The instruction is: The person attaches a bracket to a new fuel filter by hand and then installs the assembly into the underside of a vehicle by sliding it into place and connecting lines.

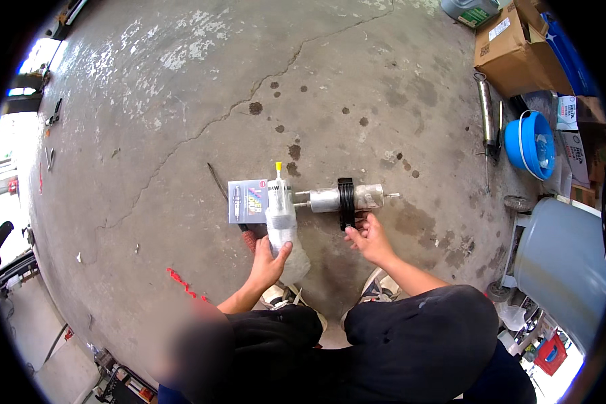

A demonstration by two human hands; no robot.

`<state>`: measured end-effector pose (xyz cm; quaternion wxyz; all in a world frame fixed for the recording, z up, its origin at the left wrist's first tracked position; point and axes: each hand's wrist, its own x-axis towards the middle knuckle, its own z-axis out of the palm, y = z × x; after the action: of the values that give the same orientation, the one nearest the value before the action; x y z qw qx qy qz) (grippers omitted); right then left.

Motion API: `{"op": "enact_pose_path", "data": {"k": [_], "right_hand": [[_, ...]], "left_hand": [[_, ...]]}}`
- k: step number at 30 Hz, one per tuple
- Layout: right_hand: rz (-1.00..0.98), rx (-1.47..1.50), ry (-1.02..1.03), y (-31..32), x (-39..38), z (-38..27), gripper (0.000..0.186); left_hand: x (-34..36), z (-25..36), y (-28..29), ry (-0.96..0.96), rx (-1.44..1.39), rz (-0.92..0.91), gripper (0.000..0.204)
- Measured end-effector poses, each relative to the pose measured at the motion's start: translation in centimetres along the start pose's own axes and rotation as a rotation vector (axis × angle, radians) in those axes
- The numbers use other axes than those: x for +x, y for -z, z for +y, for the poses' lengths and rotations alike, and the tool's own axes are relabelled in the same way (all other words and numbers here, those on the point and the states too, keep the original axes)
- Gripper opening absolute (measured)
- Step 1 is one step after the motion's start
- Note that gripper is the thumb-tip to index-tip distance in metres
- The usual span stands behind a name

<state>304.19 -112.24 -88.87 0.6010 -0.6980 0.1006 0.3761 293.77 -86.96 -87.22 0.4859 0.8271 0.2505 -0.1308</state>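
My left hand (269, 264) grips a silver cylinder (281, 225) in clear plastic wrap, with a yellow cap (279, 167) on its far end. Beside it lies a grey printed box (245, 202), and a long screwdriver-like tool (248, 242) with a red handle sticks out from under these. To the right, a worn silver cylinder (323, 200) with metal pipe stubs lies inside a black bracket (347, 198). My right hand (374, 242) has its curled fingers on the lower end of that bracket.
Red plastic strips (182, 279) lie at lower left. Along the right are cardboard boxes (518, 47), a grease-gun-like tool (485, 118), a blue bucket (522, 141) and a large grey drum (559, 262). Small tools (50, 158) lie on the cracked concrete floor (182, 121) at far left.
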Motion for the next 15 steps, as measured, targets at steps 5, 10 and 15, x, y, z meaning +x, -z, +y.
{"op": "enact_pose_path", "data": {"k": [5, 10, 15], "right_hand": [[-0.021, 0.023, 0.032, 0.4, 0.3, 0.2, 0.03], [-0.12, -0.058, 0.046, 0.4, -0.4, 0.2, 0.04], [-0.35, -0.266, 0.004, 2.6, -1.5, -2.6, 0.036]], "left_hand": [[1.3, -2.5, 1.2, 0.15, 0.108, 0.545, 0.045], [3.1, -10.2, 3.1, 0.337, 0.156, 0.3, 0.047], [1.1, -4.9, 8.5, 0.33, -0.396, 0.321, 0.02]]}}
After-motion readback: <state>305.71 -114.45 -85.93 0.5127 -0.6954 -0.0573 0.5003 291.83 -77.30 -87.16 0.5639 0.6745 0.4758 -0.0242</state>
